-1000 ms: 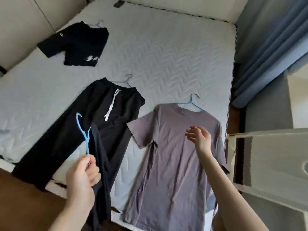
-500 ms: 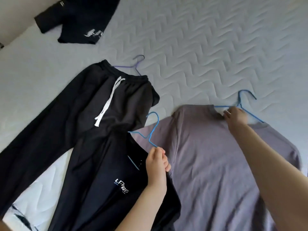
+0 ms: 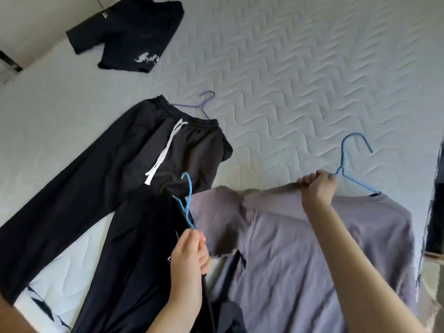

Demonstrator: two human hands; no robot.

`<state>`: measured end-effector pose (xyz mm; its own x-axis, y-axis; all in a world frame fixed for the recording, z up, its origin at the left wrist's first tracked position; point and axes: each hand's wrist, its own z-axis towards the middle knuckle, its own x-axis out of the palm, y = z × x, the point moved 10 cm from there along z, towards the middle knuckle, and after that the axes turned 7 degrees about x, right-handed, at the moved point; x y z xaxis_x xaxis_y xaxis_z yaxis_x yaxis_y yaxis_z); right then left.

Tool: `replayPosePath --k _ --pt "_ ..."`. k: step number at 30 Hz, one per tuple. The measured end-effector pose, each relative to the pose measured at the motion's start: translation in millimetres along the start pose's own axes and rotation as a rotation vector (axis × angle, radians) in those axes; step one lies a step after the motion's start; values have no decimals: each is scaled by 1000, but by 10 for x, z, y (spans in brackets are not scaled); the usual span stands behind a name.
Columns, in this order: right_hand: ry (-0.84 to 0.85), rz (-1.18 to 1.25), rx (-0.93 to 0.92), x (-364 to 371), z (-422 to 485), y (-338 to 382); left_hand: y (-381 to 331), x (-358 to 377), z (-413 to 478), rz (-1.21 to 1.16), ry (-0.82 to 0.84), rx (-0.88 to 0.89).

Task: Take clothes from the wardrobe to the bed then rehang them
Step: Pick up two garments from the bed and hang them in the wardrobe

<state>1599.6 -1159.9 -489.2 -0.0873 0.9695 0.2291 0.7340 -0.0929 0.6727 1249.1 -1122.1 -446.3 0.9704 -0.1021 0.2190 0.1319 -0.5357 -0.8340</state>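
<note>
Grey quilted fabric with a zigzag stitch covers the bed [image 3: 300,68], which fills most of the head view and carries all the clothes. Taking the mauve T-shirt [image 3: 300,248] as the landmark: it lies flat at the bed's near right part, its lower hem cut off by the frame's bottom edge. The right hand [image 3: 317,188] sits at its collar, fingers closed tight around the neckline cloth and the neck of a blue wire hanger [image 3: 348,162], whose hook rises beyond the collar; one shoulder of the hanger disappears under the cloth. The bunched collar looks raised off the bed, and the nearby sleeve is blurred.

Just left of the T-shirt, the left hand [image 3: 189,253] has its fingers wrapped around the shaft of a light blue hanger [image 3: 186,200], from which a dark garment [image 3: 134,260] hangs; its small white logo is mostly hidden behind the hand. The garment's lower end runs out of frame.

Farther left and beyond, black drawstring trousers [image 3: 96,169] lie spread, with a white cord and a purple hanger [image 3: 204,104] at the waistband. Well beyond the T-shirt, at the far left, lies a black T-shirt [image 3: 129,37] with a white print too small to read; its top is cropped.
</note>
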Motion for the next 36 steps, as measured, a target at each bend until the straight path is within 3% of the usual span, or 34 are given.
replayPosePath --k 2,3,5,9,19,28,36 --pt "57 -42 -29 -48 -521 10 -239 -36 -201 -224 146 -31" --pt "92 -74 -43 -66 -814 15 -359 -203 -315 -235 91 -43" --pt "161 -146 -67 -117 -1444 11 -679 -683 -638 -33 -103 4" --pt "289 -284 -93 -318 -2810 35 -1470 -1267 -1388 188 -242 172" --pt "703 -632 -186 -446 -6297 -351 -2927 -3101 -3556 188 -198 345" --pt "1030 -738 -318 -332 -9024 -1092 -3401 -5336 -5787 103 -343 501" --pt "1186 -957 -318 43 -9916 -2148 -3240 -6958 -6890 -10 -668 516"
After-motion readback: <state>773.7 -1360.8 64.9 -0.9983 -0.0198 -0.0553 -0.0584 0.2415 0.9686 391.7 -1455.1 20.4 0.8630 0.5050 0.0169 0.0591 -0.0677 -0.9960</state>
